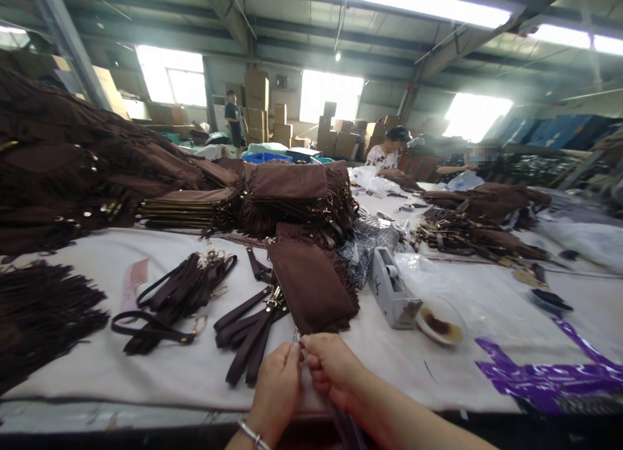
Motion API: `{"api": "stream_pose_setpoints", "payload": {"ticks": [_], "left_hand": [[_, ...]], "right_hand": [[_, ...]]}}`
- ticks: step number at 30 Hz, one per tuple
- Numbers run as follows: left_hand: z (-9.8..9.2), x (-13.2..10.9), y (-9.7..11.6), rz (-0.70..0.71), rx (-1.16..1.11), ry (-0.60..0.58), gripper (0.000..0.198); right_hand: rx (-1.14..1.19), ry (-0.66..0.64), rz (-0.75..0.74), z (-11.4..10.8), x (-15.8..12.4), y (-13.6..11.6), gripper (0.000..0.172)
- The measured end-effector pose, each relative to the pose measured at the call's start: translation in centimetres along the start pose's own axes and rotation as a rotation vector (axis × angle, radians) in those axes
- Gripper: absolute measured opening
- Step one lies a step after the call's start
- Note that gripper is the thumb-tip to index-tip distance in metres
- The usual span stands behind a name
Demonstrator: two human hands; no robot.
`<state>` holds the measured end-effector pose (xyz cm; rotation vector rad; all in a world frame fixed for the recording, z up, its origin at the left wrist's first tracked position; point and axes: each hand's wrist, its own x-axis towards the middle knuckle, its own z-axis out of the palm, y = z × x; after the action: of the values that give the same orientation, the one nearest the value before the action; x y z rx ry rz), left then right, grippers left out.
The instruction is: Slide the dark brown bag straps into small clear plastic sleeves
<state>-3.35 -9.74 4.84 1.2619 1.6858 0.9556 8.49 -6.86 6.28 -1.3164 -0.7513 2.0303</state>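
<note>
A brown fringed pouch (314,284) lies flat on the table, its near corner reaching my hands. My left hand (277,385) is closed, pinching a small metal clasp (296,335) at that corner. Beside it my right hand (335,369) is closed too, fingertips meeting those of the left. A dark strap (346,429) hangs below my right hand; its upper end is hidden by the fingers. To the left lie a bunch of brown wrist straps (256,336) with gold clasps and a second bunch of straps (170,300).
Stacked fringed pouches (292,184) stand behind, with a large brown heap (97,158) at left. A pink comb (134,284), a grey tape dispenser (392,291), a stained dish (440,323) and purple tape (545,375) are on the table. Other people are farther back.
</note>
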Motion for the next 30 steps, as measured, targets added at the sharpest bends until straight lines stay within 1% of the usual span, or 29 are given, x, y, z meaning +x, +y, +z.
{"api": "stream_pose_setpoints", "payload": {"ticks": [2,4,6,9,11,13,15,18,19,21,25,26,28,29,30], "left_hand": [[0.0,-0.2,-0.2,-0.014,-0.011,-0.003,0.033],[0.3,-0.4,-0.4,-0.061,-0.126,-0.047,0.032],[0.6,-0.6,-0.5,-0.158,-0.331,-0.104,0.032],[0.8,-1.1,-0.5,-0.323,-0.654,-0.184,0.036],[0.4,-1.2,-0.3,-0.385,-0.810,-0.246,0.038],[-0.3,-1.1,-0.2,-0.438,-0.953,-0.332,0.037],[-1.1,-0.7,-0.2,-0.523,-1.103,-0.471,0.035],[-2.2,-0.1,-0.4,-0.629,-1.281,-0.696,0.034],[-2.4,0.0,-0.5,-0.647,-1.314,-0.747,0.034],[-2.8,0.2,-0.7,-0.662,-1.345,-0.803,0.034],[-3.1,0.4,-0.4,-0.637,-1.338,-0.851,0.038],[-3.1,0.4,-0.2,-0.621,-1.328,-0.867,0.038],[-3.0,0.4,0.0,-0.597,-1.267,-0.892,0.036],[-2.9,0.4,0.0,-0.585,-1.205,-0.884,0.036],[-2.8,0.3,0.0,-0.570,-1.114,-0.845,0.037]], "right_hand": [[0.200,-0.110,0.079,-0.1,0.1,0.6,0.031],[0.330,-0.265,0.106,-0.2,0.3,1.3,0.044],[0.405,-0.405,0.117,-0.5,0.5,1.9,0.054],[0.463,-0.565,0.111,-0.7,0.8,2.7,0.060],[0.476,-0.624,0.087,-0.9,1.1,3.0,0.061],[0.462,-0.653,0.059,-1.1,1.6,3.4,0.061],[0.460,-0.667,0.042,-1.1,2.0,3.7,0.058],[0.539,-0.661,0.034,-0.8,2.3,3.9,0.049],[0.571,-0.661,0.032,-0.6,2.3,3.9,0.045],[0.606,-0.690,0.036,-0.3,2.1,3.7,0.039],[0.596,-0.745,0.030,-0.4,1.7,3.2,0.024],[0.585,-0.753,0.027,-0.5,1.7,3.0,0.025],[0.565,-0.779,0.020,-1.1,1.7,2.7,0.037],[0.551,-0.793,0.020,-1.4,1.6,2.6,0.044],[0.540,-0.802,0.025,-1.8,1.5,2.4,0.048]]}}
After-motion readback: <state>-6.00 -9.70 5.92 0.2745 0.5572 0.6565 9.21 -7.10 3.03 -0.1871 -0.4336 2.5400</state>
